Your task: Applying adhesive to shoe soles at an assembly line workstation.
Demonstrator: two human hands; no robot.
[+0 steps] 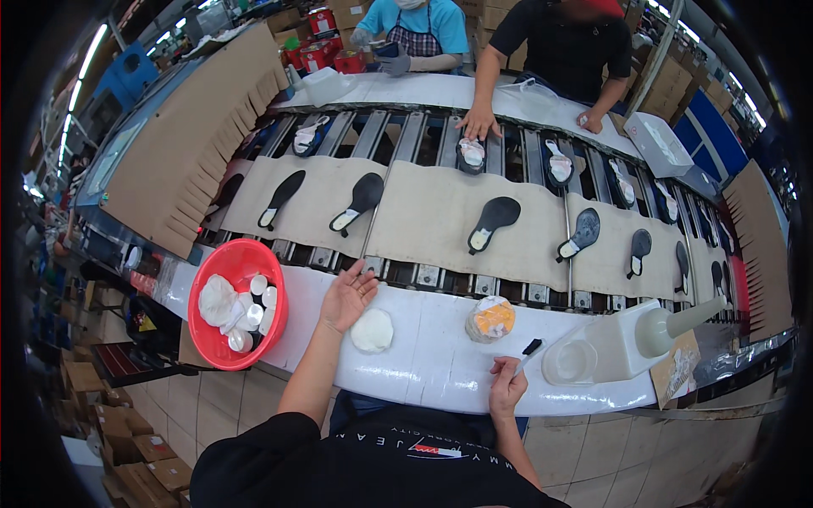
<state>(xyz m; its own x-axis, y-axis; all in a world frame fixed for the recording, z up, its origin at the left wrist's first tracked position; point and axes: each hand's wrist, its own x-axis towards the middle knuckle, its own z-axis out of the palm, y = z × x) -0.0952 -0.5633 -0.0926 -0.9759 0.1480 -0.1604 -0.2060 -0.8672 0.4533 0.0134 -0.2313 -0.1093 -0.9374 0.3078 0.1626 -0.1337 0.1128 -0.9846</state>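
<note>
My left hand (349, 298) is open and empty, palm partly up, at the near edge of the conveyor. Just below it on the white tabletop (423, 372) lies a round white pad (372, 330). My right hand (507, 386) is closed around the handle of a small brush (531, 347), its dark bristles pointing up and right. Beyond the brush stands a round container (491, 319) with an orange and white top. Dark shoe soles lie spaced along the beige belt; the sole (494, 223) in the middle and another sole (361, 203) are closest to my hands.
A red basin (238, 303) with white cloth and several small jars stands at left. On the right is a large white plastic bottle (610, 343) with a long spout. Across the conveyor, one co-worker's hand (479, 122) touches a shoe (471, 155); another co-worker wears gloves (394, 63).
</note>
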